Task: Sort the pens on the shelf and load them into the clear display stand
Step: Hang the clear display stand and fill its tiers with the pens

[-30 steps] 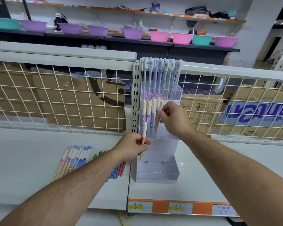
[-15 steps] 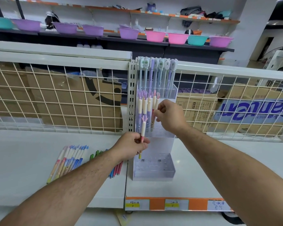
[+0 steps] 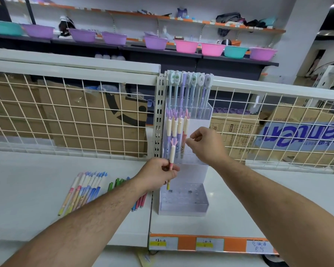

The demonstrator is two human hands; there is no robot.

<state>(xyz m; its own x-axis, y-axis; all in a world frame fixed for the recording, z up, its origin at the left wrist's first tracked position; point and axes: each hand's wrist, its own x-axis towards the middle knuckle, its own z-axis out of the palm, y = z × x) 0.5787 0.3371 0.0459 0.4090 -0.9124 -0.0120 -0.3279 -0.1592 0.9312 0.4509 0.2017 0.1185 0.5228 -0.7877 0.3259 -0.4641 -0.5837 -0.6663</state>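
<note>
So, the right grip [image 3: 204, 145] has slid a bit right, off the middle-row pens [image 3: 176, 130] it was on half a second ago. Its fingertips are curled together just beside the pink one, and I can't tell if they pinch it. The left grip [image 3: 158, 176] hasn't budged. Its fingers are closed round one pen [image 3: 171, 157], upright in front of the stand [image 3: 183, 207], tip just above the bottom tier. Count: seven in the top row [image 3: 189, 87], four I can make out in the middle, one in hand. The loose bunch [image 3: 83, 191] on the shelf [image 3: 27, 189] overlaps too much to count.
</note>
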